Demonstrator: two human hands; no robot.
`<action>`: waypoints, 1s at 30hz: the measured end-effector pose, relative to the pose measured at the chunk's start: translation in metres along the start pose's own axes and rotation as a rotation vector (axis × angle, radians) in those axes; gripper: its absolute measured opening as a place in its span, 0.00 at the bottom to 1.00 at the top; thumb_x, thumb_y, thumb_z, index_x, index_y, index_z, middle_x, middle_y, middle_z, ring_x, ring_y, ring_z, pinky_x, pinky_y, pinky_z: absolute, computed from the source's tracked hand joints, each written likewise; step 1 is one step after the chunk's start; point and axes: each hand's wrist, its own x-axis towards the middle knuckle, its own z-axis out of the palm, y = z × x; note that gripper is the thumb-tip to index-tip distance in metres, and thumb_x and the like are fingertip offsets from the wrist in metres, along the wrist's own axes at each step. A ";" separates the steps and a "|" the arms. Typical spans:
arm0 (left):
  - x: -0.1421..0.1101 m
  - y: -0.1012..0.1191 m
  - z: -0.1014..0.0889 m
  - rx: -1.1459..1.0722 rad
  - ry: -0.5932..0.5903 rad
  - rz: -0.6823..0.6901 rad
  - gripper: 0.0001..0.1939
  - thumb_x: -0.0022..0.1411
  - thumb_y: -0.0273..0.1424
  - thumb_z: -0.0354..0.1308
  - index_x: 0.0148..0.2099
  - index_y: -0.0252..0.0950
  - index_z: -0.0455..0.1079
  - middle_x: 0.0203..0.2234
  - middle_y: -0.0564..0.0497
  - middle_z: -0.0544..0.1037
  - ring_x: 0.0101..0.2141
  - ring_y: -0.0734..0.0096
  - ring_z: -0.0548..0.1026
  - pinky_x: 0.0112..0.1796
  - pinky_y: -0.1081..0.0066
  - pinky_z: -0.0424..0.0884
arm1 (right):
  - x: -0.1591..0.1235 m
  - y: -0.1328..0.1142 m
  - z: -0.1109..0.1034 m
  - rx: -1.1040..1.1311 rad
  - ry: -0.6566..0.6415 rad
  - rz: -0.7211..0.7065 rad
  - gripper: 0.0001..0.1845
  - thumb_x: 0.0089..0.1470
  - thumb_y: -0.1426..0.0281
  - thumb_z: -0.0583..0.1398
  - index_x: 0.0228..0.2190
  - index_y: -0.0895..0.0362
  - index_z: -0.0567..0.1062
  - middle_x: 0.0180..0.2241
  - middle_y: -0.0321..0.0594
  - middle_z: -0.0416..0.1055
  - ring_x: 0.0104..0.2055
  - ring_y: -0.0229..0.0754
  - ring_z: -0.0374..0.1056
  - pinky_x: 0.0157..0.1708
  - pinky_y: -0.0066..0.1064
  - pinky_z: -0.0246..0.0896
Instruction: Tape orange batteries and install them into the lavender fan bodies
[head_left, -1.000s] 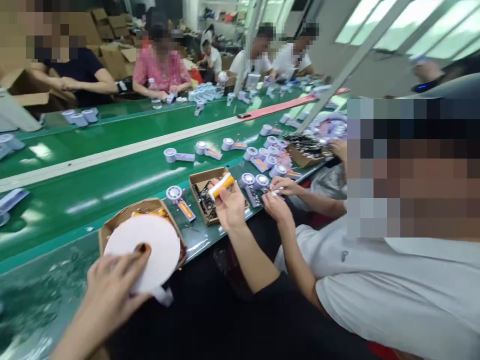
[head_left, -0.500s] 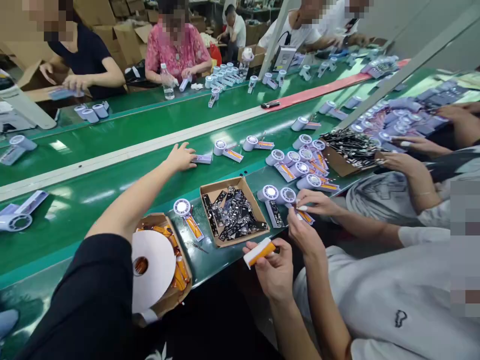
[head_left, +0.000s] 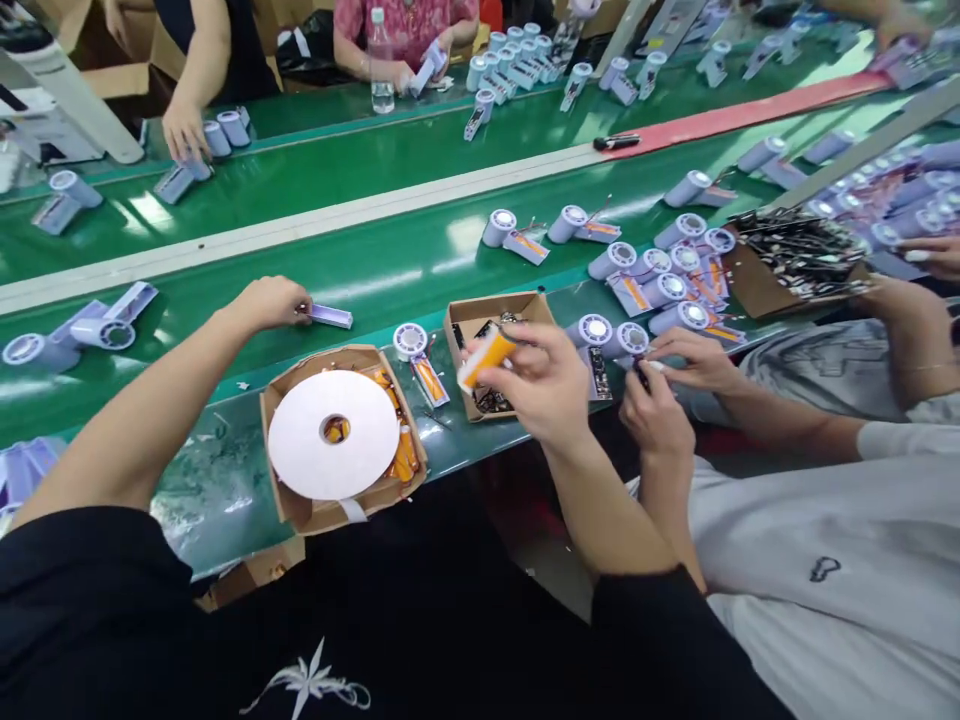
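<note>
My left hand (head_left: 271, 303) is closed over one end of a lavender handheld fan housing (head_left: 331, 316) above the green belt. The housing's open handle sticks out to the right, and its round end is hidden by my fingers. In my right hand (head_left: 546, 385) is an orange battery (head_left: 491, 358) with a white strip along it, pinched between thumb and fingers and tilted. Below it, partly covered by that hand, stands a cardboard tray of black circuit boards (head_left: 459, 335). A fan with an orange battery in its handle (head_left: 427, 378) lies between this tray and the box of batteries.
A white paper roll (head_left: 296, 435) lies on the cardboard box of orange batteries (head_left: 276, 505). More lavender fans (head_left: 667, 290) crowd the bench at right, beside a co-worker's hands (head_left: 664, 395). Other fans (head_left: 112, 330) lie on the belt at left. People sit across the belt.
My left hand has closed on the fan housing and drawn it left along the belt. My right hand has lifted the battery over the tray. The view has turned, and a co-worker opposite reaches to a fan.
</note>
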 end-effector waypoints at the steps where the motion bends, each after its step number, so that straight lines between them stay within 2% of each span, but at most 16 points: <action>1: -0.008 -0.003 0.008 -0.055 0.010 0.034 0.22 0.72 0.48 0.58 0.55 0.43 0.85 0.57 0.47 0.86 0.64 0.52 0.74 0.62 0.64 0.67 | 0.026 0.005 0.018 -0.038 -0.106 -0.023 0.28 0.53 0.58 0.78 0.51 0.49 0.77 0.44 0.39 0.87 0.46 0.48 0.86 0.50 0.43 0.84; 3: -0.011 -0.001 0.017 -0.173 0.060 0.076 0.23 0.74 0.49 0.54 0.57 0.45 0.84 0.59 0.51 0.85 0.67 0.55 0.73 0.61 0.68 0.67 | 0.077 0.023 0.057 -0.151 -0.316 -0.037 0.28 0.56 0.60 0.73 0.55 0.51 0.76 0.42 0.36 0.85 0.44 0.44 0.85 0.49 0.38 0.81; 6: -0.003 0.012 0.021 -0.289 0.161 -0.015 0.23 0.74 0.47 0.53 0.57 0.46 0.85 0.55 0.51 0.87 0.58 0.59 0.80 0.53 0.70 0.69 | 0.134 0.056 0.114 -0.378 -0.567 -0.008 0.27 0.59 0.68 0.68 0.58 0.56 0.74 0.38 0.35 0.84 0.39 0.42 0.81 0.47 0.36 0.75; 8: 0.004 0.020 0.021 -0.320 0.209 -0.083 0.22 0.74 0.47 0.54 0.54 0.44 0.85 0.50 0.48 0.88 0.50 0.58 0.82 0.47 0.69 0.69 | 0.151 0.075 0.141 -0.563 -0.660 0.000 0.26 0.59 0.71 0.66 0.58 0.59 0.73 0.35 0.35 0.84 0.37 0.43 0.79 0.45 0.35 0.71; 10: 0.008 0.024 0.023 -0.333 0.231 -0.099 0.22 0.74 0.46 0.54 0.53 0.42 0.85 0.47 0.45 0.89 0.47 0.57 0.82 0.45 0.67 0.68 | 0.156 0.088 0.157 -0.733 -0.715 -0.014 0.25 0.61 0.71 0.65 0.59 0.61 0.73 0.33 0.36 0.83 0.36 0.44 0.76 0.44 0.34 0.67; 15: 0.020 0.028 0.030 -0.352 0.247 -0.069 0.19 0.74 0.46 0.56 0.49 0.43 0.85 0.45 0.44 0.89 0.47 0.55 0.82 0.44 0.66 0.67 | 0.151 0.096 0.165 -0.980 -0.756 0.021 0.26 0.67 0.68 0.64 0.63 0.62 0.72 0.37 0.42 0.85 0.39 0.47 0.76 0.44 0.32 0.63; 20: 0.030 0.029 0.029 -0.384 0.242 -0.047 0.19 0.73 0.45 0.56 0.48 0.42 0.85 0.43 0.45 0.88 0.46 0.55 0.82 0.43 0.66 0.67 | 0.156 0.094 0.162 -1.236 -0.756 -0.030 0.27 0.69 0.64 0.65 0.65 0.58 0.73 0.43 0.48 0.85 0.43 0.54 0.77 0.45 0.35 0.64; 25: 0.032 0.035 0.025 -0.417 0.246 -0.061 0.21 0.74 0.46 0.54 0.46 0.41 0.85 0.44 0.44 0.88 0.46 0.56 0.82 0.43 0.67 0.67 | 0.158 0.091 0.161 -1.351 -0.853 -0.041 0.30 0.70 0.64 0.64 0.69 0.54 0.71 0.48 0.51 0.85 0.48 0.57 0.79 0.48 0.38 0.67; 28: 0.035 0.035 0.023 -0.434 0.241 -0.104 0.22 0.75 0.45 0.51 0.47 0.41 0.85 0.46 0.44 0.88 0.46 0.57 0.82 0.44 0.66 0.69 | 0.159 0.094 0.166 -1.427 -0.916 -0.059 0.30 0.73 0.59 0.61 0.72 0.48 0.71 0.55 0.53 0.83 0.53 0.59 0.80 0.51 0.42 0.71; 30: 0.037 0.035 0.019 -0.431 0.221 -0.132 0.22 0.74 0.44 0.51 0.48 0.41 0.85 0.47 0.45 0.89 0.46 0.57 0.83 0.44 0.66 0.70 | 0.161 0.097 0.174 -1.451 -0.978 -0.071 0.29 0.74 0.56 0.59 0.70 0.48 0.73 0.58 0.56 0.82 0.55 0.61 0.80 0.53 0.47 0.73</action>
